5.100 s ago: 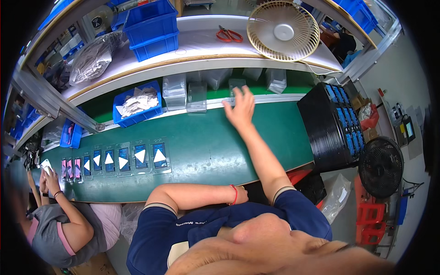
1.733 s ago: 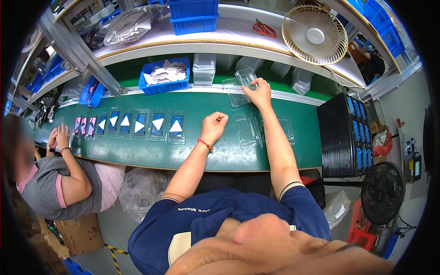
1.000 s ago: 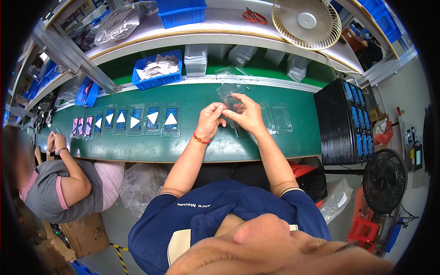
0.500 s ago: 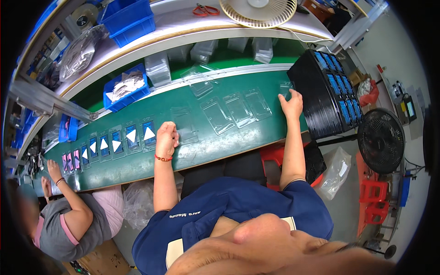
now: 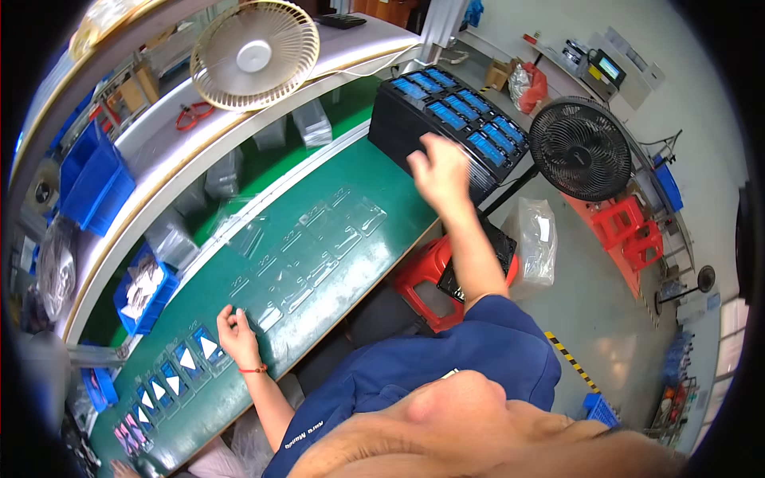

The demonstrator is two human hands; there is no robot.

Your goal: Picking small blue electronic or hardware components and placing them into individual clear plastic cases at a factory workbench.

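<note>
Hands apart: our right hand [image 5: 440,169], fingers loosely spread and apparently empty, hovers over the black tray stack [image 5: 443,119] of small blue parts, likely stiff but light, best lifted by its edges, while our left hand [image 5: 237,334] rests half-curled on the green belt [image 5: 374,179]

A long green-topped desk [image 5: 239,374] runs under a curved white shelf [image 5: 159,135] carrying a round beige fan [image 5: 253,54] and blue plastic bins [image 5: 89,179]. On the grey floor [image 5: 613,319] stand a black pedestal fan [image 5: 580,149] and red plastic stools [image 5: 629,231]
</note>
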